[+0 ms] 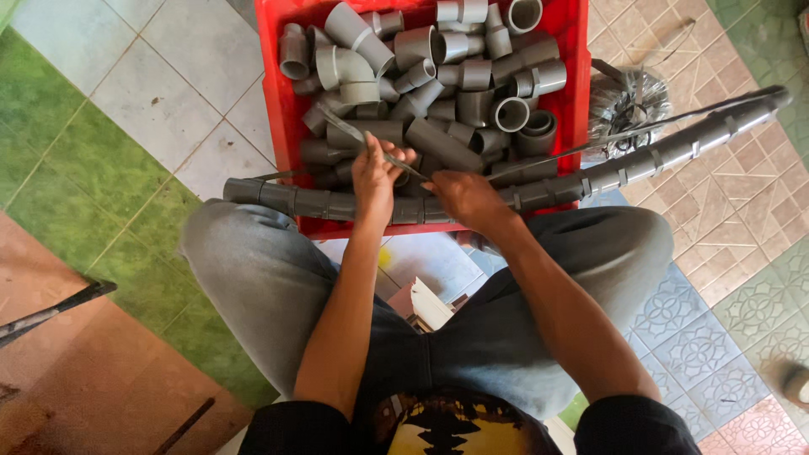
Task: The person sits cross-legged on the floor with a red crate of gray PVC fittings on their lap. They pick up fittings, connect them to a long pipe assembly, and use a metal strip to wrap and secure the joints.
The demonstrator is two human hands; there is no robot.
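Observation:
A long row of grey pipe fittings [640,165] strung end to end lies across my knees and the near rim of a red crate [275,101]. My left hand [373,175] is above the row's middle, fingers pinched on a thin grey strap [354,135] that runs up and left. My right hand [465,199] rests on the row just to the right, gripping another length of strap [590,143] that stretches off to the upper right. The crate holds several loose grey elbows and couplings [430,76].
A tangled coil of grey strapping [628,105] lies on the tiles right of the crate. A dark bar [50,313] lies on the floor at the left. My grey-trousered knees [253,261] flank the crate.

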